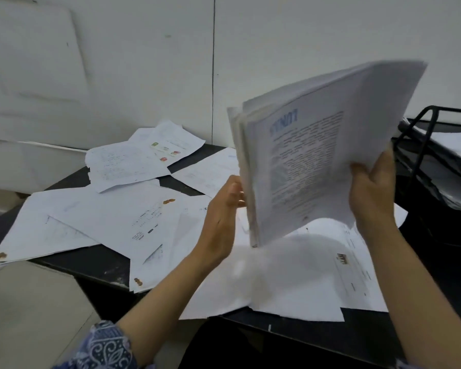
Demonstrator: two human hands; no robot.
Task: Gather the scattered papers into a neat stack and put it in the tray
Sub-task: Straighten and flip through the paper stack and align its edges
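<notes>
A thick stack of white papers [320, 153] stands almost upright above the black table [91, 262], printed text facing me. My right hand [373, 187] grips its right edge, thumb on the front sheet. My left hand [222, 217] touches the stack's left edge with straight fingers. Several loose sheets [112, 219] lie scattered over the table under and left of the stack. The black wire tray [421, 139] stands at the right edge, holding papers of its own.
A white wall and a panelled door rise behind the table. Pale floor tiles [24, 302] show at the lower left. Some sheets hang over the table's front and left edges. A blue patterned sleeve [107, 347] covers my left forearm.
</notes>
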